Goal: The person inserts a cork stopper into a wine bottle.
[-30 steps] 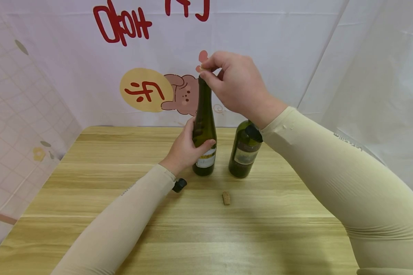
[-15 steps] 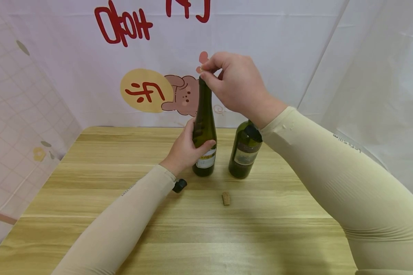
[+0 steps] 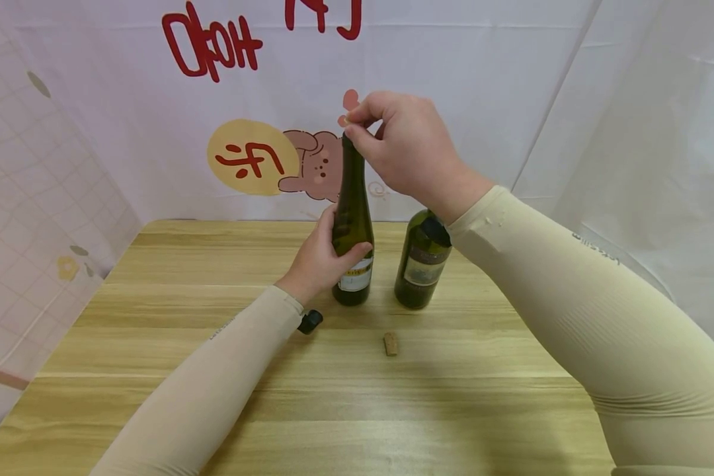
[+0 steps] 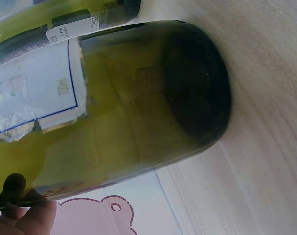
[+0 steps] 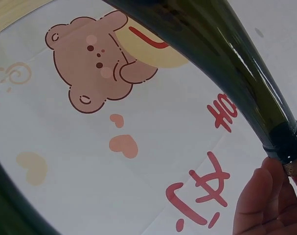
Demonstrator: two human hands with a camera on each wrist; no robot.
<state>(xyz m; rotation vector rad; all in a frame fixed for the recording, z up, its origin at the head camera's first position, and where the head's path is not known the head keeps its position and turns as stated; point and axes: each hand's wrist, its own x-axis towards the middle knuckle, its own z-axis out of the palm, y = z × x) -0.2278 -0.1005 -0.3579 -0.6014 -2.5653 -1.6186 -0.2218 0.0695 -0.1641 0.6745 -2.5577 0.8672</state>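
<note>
Where the wood tabletop (image 3: 333, 396) ends at the back, its far edge meets a white backdrop (image 3: 452, 53), and the far left corner is rounded. Wood grain spreads widely left of the left sleeve (image 3: 202, 390) and between the two forearms, down to the bottom of the head view. The right sleeve (image 3: 571, 330) reaches in across the tabletop's right side. To the right of the tall green wine bottle (image 3: 354, 205), near but apart from it, stands a second wine bottle (image 3: 424, 268), its upper part hidden behind the right wrist. A loose cork (image 3: 391, 344) is on the wood in front of the two bottles, roughly between them. A pink printed bear (image 3: 321, 168) shows on the backdrop beside the tall bottle. That bottle stands upright, its base on the wood. The left hand (image 3: 324, 261) is wrapped round its lower half, thumb across the front just above the white label (image 3: 356, 279). Up at the mouth, the right hand (image 3: 406, 145) pinches another cork (image 5: 295, 167) between thumb and fingers; part of it projects past the lip, and how deep it sits cannot be told.
</note>
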